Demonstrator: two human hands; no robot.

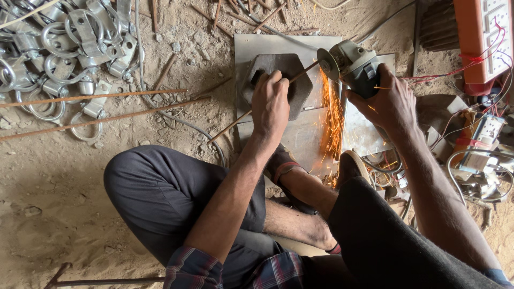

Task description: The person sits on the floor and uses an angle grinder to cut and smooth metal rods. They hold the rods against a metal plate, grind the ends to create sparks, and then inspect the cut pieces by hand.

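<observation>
My left hand (270,101) presses a thin rusty metal rod (235,122) down across a dark hexagonal metal block (300,91). The block lies on a flat grey steel plate (257,45) on the dirt floor. My right hand (388,101) grips a grey angle grinder (353,64). Its disc (326,63) meets the rod's far end just right of the block. Orange sparks (333,123) stream down from the cut toward my feet.
A heap of bent metal clamps and rings (69,48) lies at upper left, with two long rusty rods (96,96) below it. An orange switchboard (482,37) and tangled wires (482,155) crowd the right. My crossed legs (160,192) and sandalled feet fill the foreground.
</observation>
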